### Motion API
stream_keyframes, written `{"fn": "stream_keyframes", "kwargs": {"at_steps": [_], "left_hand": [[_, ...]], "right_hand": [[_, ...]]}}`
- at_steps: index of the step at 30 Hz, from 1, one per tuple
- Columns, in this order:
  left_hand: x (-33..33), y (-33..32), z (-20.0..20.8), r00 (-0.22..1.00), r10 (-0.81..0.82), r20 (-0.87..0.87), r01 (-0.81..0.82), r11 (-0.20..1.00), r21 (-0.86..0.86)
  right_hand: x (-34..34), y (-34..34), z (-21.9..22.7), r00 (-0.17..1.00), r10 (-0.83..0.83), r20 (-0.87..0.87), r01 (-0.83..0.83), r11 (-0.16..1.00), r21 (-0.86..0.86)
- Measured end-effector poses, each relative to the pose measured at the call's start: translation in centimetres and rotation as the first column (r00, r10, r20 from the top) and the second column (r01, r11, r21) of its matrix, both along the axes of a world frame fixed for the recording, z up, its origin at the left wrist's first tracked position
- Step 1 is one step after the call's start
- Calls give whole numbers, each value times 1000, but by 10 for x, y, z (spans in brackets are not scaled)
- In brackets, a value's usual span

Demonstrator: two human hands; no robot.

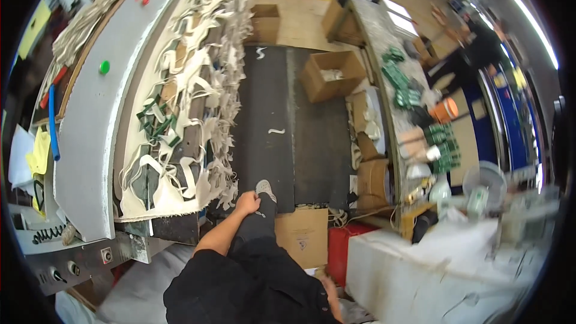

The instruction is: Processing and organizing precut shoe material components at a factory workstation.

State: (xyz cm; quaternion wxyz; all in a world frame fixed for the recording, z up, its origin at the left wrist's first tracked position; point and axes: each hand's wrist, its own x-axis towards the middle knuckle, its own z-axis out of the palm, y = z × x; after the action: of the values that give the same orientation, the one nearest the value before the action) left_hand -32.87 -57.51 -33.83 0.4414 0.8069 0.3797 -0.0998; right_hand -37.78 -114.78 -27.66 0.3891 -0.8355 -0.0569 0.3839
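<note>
Left hand (pixel 247 203): fingers curled loosely, empty, hanging beside the thigh above a grey shoe (pixel 264 191). Nearest item: frayed edge of a cream fabric sheet (pixel 157 199), just left of the hand, drooping off the machine bench (pixel 90 144). Right hand (pixel 329 291): low beside the hip, mostly hidden by dark clothing; finger state cannot be determined. Close by: brown cardboard box (pixel 305 235) bearing a small printed symbol, touching a red crate (pixel 339 245). Ahead: black floor mat (pixel 267 126) with cream scraps. Open cardboard box (pixel 332 74) beyond. Green cut pieces (pixel 157 121) among cream offcuts. Right-hand white bench (pixel 420 276) blurred, contents indistinct.
</note>
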Motion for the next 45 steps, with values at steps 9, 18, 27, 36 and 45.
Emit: {"fn": "stream_keyframes", "kwargs": {"at_steps": [9, 18, 27, 36, 45], "left_hand": [[160, 137, 240, 728, 297, 618, -311, 946, -88], [121, 226, 285, 521, 612, 595, -842, 254, 475], [156, 234, 289, 284, 837, 468, -847, -10, 531], [167, 241, 285, 36, 887, 460, -834, -226, 503], [96, 254, 317, -68, 903, 423, -823, -290, 487]], "right_hand": [[275, 106, 47, 991, 135, 8, -134, 989, -66], [536, 558, 159, 769, 561, 305, -613, 783, 104], [450, 970, 276, -288, 231, 929, -863, -484, -146], [428, 1015, 228, -395, 468, 791, -823, -563, -79], [406, 1005, 199, -199, 398, 896, -936, -347, -53]]}}
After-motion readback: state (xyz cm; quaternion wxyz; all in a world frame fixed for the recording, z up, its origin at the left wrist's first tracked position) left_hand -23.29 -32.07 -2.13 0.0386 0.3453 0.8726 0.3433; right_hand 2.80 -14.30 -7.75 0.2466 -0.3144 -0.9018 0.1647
